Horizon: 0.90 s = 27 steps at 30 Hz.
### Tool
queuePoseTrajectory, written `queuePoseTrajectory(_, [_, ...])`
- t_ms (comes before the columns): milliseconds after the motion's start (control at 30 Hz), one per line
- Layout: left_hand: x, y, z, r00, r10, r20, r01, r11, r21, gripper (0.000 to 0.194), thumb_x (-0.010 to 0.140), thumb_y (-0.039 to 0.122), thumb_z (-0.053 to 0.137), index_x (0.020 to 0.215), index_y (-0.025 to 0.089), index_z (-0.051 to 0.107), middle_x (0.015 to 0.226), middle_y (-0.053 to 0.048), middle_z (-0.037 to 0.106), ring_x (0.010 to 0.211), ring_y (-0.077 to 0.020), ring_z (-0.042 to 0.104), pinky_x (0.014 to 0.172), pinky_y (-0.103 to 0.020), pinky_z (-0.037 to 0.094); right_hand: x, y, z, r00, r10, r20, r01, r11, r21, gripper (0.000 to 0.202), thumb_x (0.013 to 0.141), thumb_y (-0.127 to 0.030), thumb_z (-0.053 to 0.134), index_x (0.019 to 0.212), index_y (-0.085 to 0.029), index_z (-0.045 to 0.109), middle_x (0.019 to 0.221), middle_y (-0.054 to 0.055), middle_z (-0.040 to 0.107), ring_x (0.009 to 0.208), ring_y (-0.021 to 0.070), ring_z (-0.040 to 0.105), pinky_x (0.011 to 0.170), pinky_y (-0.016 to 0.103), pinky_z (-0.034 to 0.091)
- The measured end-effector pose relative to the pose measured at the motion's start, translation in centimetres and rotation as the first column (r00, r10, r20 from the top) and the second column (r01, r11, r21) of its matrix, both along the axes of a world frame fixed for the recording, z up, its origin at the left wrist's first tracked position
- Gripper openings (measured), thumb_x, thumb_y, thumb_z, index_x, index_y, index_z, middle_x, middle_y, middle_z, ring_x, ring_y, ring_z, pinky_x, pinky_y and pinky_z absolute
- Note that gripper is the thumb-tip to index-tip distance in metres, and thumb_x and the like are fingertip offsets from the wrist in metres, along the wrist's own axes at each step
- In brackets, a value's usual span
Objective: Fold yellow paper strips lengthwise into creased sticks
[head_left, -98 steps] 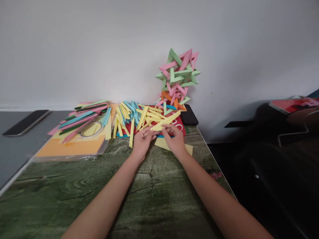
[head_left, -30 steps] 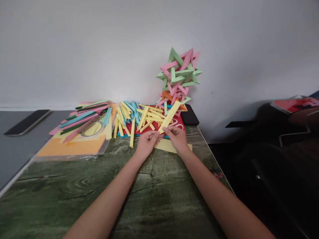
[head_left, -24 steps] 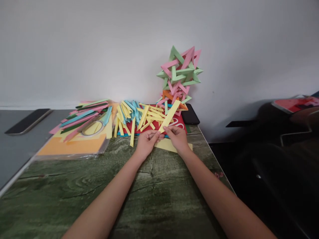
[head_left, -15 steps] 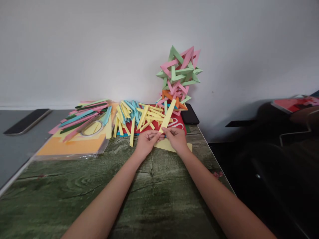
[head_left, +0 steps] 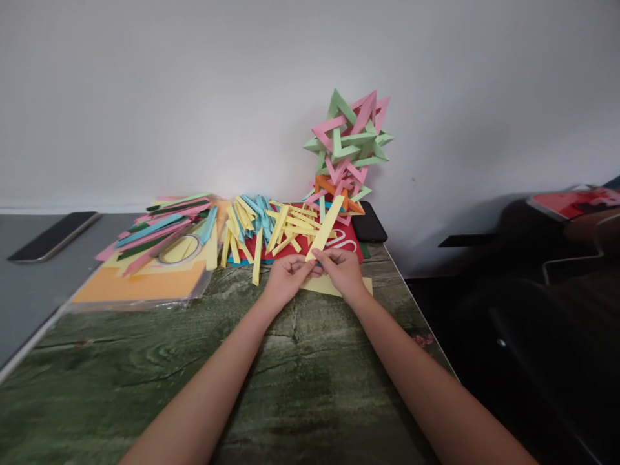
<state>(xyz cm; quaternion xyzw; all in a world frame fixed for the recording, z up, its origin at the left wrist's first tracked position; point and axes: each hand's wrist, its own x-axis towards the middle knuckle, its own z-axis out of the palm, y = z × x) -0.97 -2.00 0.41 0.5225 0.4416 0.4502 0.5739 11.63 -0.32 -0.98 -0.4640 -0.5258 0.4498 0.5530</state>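
Between my two hands, a yellow paper strip (head_left: 327, 226) points up and to the right. My left hand (head_left: 285, 278) is closed on its lower end, thumb on top. My right hand (head_left: 341, 266) pinches the same end from the other side. Under my hands lies a flat pale yellow sheet of paper (head_left: 361, 286). Just beyond them, folded yellow strips (head_left: 295, 226) are heaped on a red item (head_left: 351, 242) with white marks. Several folded blue strips (head_left: 261, 210) lie to their left.
A star-shaped paper model (head_left: 358, 139) in green and pink stands against the wall, above smaller paper shapes. Scissors (head_left: 179, 252) rest on coloured papers and an orange sheet (head_left: 140, 284) at left. One phone (head_left: 53, 236) lies far left, another dark phone (head_left: 371, 223) behind my right hand.
The strip in my hands has shifted very slightly, its top end a little to the right. Everything else stays where it was.
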Motion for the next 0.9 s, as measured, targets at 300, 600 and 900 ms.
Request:
queuePoseTrajectory(300, [-0.1,0.3,-0.2,0.999,0.024,0.044,-0.024,1.000,-0.005,0.019,0.077,0.035,0.046,0.074,0.016,0.048,0.063,-0.003,0.064,0.053,-0.0115,0.060,0.051,-0.021,0.043,0.3,0.1,0.2,0.995,0.005,-0.099,0.001,0.998,0.064,0.031,0.071,-0.033,0.050,0.045,-0.017,0.049,0.041,-0.004,0.043,0.040,0.0075,0.037,0.044,0.023,0.028])
queuePoseTrajectory(600, [-0.3,0.0,0.1,0.999,-0.023,0.042,0.023,1.000,-0.005,0.016,0.071,0.024,0.040,0.056,0.018,0.040,0.041,0.004,0.046,0.037,-0.0083,0.044,0.040,-0.019,0.032,1.0,0.4,0.6,0.935,0.056,-0.351,-0.088,0.993,-0.075,0.042,0.074,-0.048,0.037,0.063,-0.016,0.060,0.042,0.000,0.049,0.033,0.0081,0.036,0.036,0.023,0.024])
queuePoseTrajectory(900, [-0.1,-0.1,0.2,0.995,0.085,-0.056,-0.081,0.995,0.064,0.020,0.072,0.034,0.051,0.061,0.017,0.050,0.051,0.004,0.053,0.044,-0.0085,0.046,0.045,-0.020,0.034,0.5,-0.5,1.2,0.946,0.307,-0.099,-0.313,0.948,-0.053,0.032,0.065,-0.035,0.061,0.092,-0.018,0.061,0.054,-0.003,0.056,0.038,0.0045,0.036,0.040,0.020,0.028])
